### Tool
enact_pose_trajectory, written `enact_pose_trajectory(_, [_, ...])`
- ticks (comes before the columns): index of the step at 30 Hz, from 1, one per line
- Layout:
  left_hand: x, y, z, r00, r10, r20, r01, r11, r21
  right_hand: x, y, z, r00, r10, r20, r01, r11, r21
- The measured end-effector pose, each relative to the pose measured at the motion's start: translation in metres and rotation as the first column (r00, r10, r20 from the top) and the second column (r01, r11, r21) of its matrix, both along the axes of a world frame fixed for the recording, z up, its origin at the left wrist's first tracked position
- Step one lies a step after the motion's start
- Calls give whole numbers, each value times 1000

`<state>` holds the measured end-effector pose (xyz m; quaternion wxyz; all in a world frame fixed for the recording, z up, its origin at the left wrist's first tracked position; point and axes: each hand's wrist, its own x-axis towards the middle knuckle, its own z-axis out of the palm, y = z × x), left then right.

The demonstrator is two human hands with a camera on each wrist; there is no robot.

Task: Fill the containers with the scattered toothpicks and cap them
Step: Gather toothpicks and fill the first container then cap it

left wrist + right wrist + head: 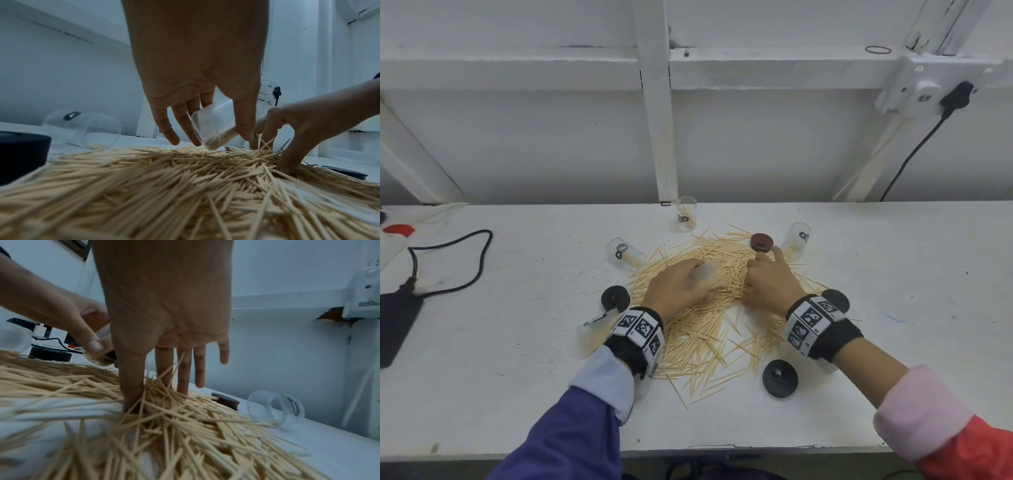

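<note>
A heap of wooden toothpicks lies spread on the white table. My left hand grips a clear container between thumb and fingers. It is tilted with its mouth low over the heap and holds some toothpicks. My right hand digs thumb and first fingers into the heap and pinches a bunch that stands up between them. One more container stands upright at the back. Others lie on their sides at the left, right and by my left wrist.
Loose caps ring the heap: black ones at the left, front and behind my right wrist, a brown one at the back. A black device with a cable lies far left. A white wall rises behind the table.
</note>
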<state>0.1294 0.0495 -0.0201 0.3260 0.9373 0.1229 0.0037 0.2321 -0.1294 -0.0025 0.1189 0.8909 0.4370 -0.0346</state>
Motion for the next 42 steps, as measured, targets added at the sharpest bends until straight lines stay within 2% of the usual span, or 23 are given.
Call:
enact_pose_trajectory(7, [0, 3, -3, 1000, -1, -6, 1, 1000, -7, 4, 8, 0, 994, -18, -107, 10, 997, -73])
enact_pose_trajectory(13, [-2, 6, -4, 1000, 8, -8, -8, 1000, -21, 4, 16, 10, 999, 21, -37, -24, 996, -83])
enact_pose_trajectory(17, [-3, 8, -2, 1000, 3, -6, -3, 1000, -21, 0, 20, 13, 996, 87, -30, -91, 980, -176])
enact_pose_trajectory(20, [-3, 9, -2, 1000, 8, -5, -8, 1000, -13, -1, 22, 13, 995, 81, -60, -93, 970, -226])
enact_pose_trajectory(24, [-4, 9, -1, 1000, 8, -3, -8, 1000, -10, 2, 20, 14, 991, 88, -100, -109, 967, -230])
enact_pose_trajectory(31, [-5, 12, 2, 1000, 24, 3, -24, 1000, -17, 10, 12, 15, 982, 88, -167, -114, 982, -150])
enact_pose_trajectory(34, [-5, 12, 2, 1000, 30, -6, -30, 999, -13, 11, 10, 9, 977, 69, -200, -106, 978, -181])
enact_pose_trajectory(42, [-7, 12, 6, 999, 36, 2, -36, 999, -5, 13, 5, 6, 986, 74, -152, -95, 986, -136])
